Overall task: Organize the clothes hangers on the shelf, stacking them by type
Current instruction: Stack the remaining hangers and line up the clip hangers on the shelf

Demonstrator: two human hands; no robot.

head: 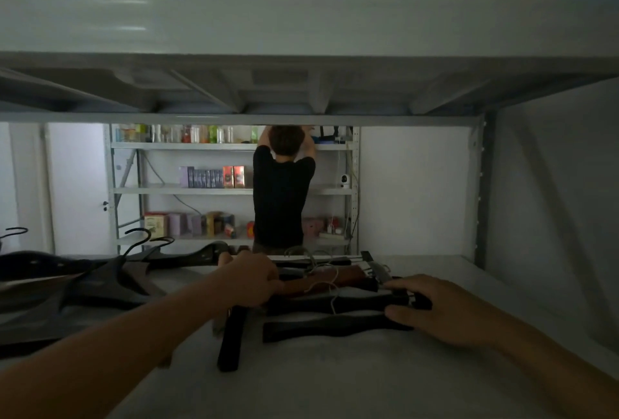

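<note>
Nearest the viewer, a bare stretch of the shelf point(301, 381) is seen, dimly lit, with two forearms reaching in over it. A dark hanger point(231, 338) lies end-on toward the viewer, just beside the left hand point(249, 281), whose fingers are curled down onto the jumble of hangers; what exactly is pinched cannot be told in the low light. The right hand point(435, 309) is laid over the ends of two dark wooden hangers point(335, 314), thumb below and fingers above, pressed together on them.

Behind these, a reddish-brown hanger point(335, 279) lies crosswise, and a pale string point(330, 291) is looped over it and down across the dark ones. Metal clips and hooks point(378, 271) are tangled at the back of the pile. To the left, a separate heap of dark hangers point(110, 281) is stacked with its hooks raised.

Risk is judged as follows: if the dark pair is pulled out, the string or a hook may be snagged and the brown hanger dragged along, and types may be mixed in the poor light. The end-on hanger may be knocked off the front edge by a forearm.

Farther off, another person point(281, 191) is seen from behind at a distant rack point(187, 189).
</note>
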